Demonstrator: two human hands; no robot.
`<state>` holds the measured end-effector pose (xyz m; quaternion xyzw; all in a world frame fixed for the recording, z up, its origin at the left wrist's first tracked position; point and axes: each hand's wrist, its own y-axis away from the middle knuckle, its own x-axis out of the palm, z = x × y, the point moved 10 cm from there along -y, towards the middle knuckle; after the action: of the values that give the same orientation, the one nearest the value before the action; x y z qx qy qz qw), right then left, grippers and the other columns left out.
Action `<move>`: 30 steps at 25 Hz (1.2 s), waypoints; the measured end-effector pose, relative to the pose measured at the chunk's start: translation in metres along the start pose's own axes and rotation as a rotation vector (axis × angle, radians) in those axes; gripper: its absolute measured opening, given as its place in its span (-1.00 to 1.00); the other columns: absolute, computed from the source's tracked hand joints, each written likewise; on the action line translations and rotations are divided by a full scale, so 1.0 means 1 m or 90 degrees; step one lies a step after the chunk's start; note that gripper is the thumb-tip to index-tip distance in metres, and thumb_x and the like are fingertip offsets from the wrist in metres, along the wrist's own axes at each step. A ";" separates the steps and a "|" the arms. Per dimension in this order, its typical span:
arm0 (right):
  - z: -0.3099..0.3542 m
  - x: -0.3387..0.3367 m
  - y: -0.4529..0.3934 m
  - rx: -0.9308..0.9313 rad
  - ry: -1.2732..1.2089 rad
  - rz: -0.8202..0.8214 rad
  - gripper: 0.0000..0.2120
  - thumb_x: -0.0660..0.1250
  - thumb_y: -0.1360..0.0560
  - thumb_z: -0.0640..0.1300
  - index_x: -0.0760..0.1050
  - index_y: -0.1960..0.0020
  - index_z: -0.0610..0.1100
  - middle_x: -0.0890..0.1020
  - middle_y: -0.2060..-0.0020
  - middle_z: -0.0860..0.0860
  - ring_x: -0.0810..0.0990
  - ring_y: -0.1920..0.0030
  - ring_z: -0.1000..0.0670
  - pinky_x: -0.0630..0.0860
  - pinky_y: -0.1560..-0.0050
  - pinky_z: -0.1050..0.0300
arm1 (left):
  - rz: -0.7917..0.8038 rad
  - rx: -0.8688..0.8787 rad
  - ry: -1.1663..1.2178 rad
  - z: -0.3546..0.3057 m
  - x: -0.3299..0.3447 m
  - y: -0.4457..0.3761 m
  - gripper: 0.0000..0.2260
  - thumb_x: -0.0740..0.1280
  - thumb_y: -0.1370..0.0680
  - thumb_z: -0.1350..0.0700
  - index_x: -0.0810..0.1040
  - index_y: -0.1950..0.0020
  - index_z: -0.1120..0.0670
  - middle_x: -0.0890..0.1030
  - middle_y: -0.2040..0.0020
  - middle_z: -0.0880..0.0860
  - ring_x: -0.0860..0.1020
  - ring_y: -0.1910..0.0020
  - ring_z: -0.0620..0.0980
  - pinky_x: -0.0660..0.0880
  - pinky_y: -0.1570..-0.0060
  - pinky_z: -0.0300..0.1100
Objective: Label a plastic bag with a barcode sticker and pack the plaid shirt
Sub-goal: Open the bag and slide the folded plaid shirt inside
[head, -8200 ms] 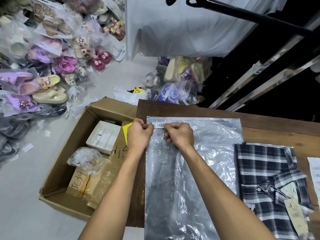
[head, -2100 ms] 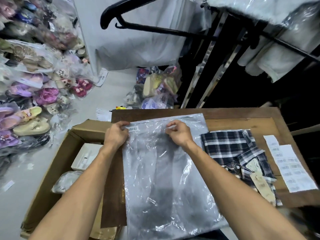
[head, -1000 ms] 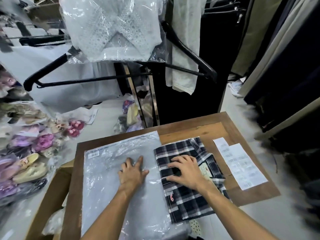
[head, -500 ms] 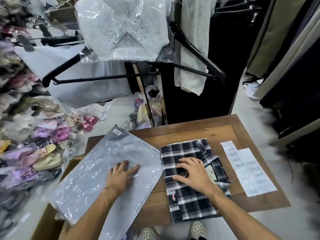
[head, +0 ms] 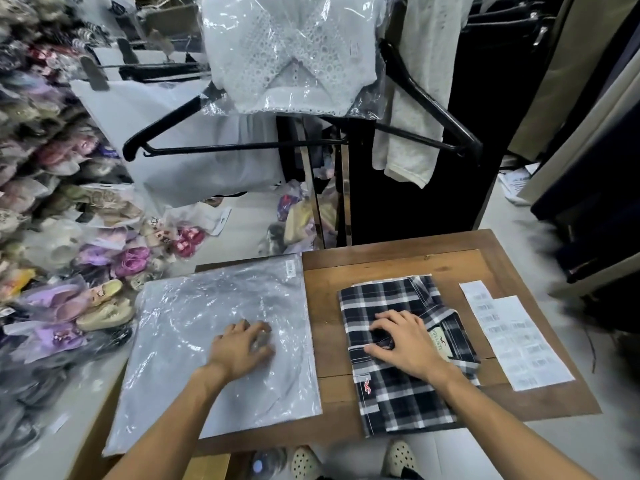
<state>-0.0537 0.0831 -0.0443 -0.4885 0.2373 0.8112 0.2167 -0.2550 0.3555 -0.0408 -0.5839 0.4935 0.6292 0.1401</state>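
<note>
Left hand (head: 242,351) flat, fingers spread, palm down on plastic bag (head: 221,344), gripping nothing; bag covers tabletop's (head: 391,268) left half, overhanging left and near edges; long axis near-to-far; barcode sticker (head: 290,270) at its far right corner; right hand (head: 403,342) open, pressing plaid shirt (head: 401,355), just right of bag, folded, collar toward far edge; label sheets (head: 516,341) along right edge.
</note>
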 end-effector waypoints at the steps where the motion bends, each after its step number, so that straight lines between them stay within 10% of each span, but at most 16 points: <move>1: 0.004 0.000 -0.003 -0.010 0.035 0.041 -0.44 0.30 -0.47 0.42 0.51 -0.37 0.16 0.47 -0.38 0.15 0.38 -0.40 0.02 0.24 -0.49 -0.04 | -0.029 -0.024 0.024 -0.007 -0.001 -0.005 -0.58 0.20 -0.53 -0.37 0.44 -0.30 -0.22 0.48 -0.20 -0.02 0.48 -0.26 0.08 0.41 -0.25 0.02; 14: 0.121 0.040 -0.018 -0.562 0.520 0.365 -0.35 0.54 -0.40 0.20 0.44 -0.45 0.19 0.56 -0.31 0.05 0.42 -0.36 -0.10 0.29 -0.39 -0.09 | 0.021 -0.068 0.150 -0.061 0.027 -0.029 -0.54 0.25 -0.42 -0.48 0.46 0.12 -0.08 0.45 -0.15 0.06 0.44 -0.25 0.15 0.46 -0.24 0.13; 19: 0.116 0.049 -0.032 -0.475 0.464 0.468 -0.66 0.43 -0.51 0.21 0.62 -0.25 0.17 0.56 -0.20 0.05 0.44 -0.28 -0.05 0.26 -0.44 -0.09 | 0.011 -0.071 0.186 -0.053 0.029 -0.021 -0.60 0.30 -0.43 -0.40 0.46 0.21 -0.07 0.44 -0.04 -0.02 0.47 -0.19 0.06 0.49 -0.18 0.02; 30: -0.003 -0.011 -0.096 0.050 0.056 0.255 -0.82 0.24 -0.64 0.22 0.50 -0.16 0.21 0.56 -0.35 0.05 0.40 -0.44 -0.13 0.17 -0.53 -0.28 | -0.035 -0.105 0.300 -0.044 0.035 -0.007 -0.79 0.40 -0.43 -0.24 0.56 0.22 -0.13 0.45 0.04 -0.10 0.49 -0.13 -0.01 0.44 -0.25 0.02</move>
<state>0.0095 0.1560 -0.0520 -0.4573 0.3705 0.8062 0.0597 -0.2332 0.3099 -0.0670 -0.7372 0.4433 0.5099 -0.0101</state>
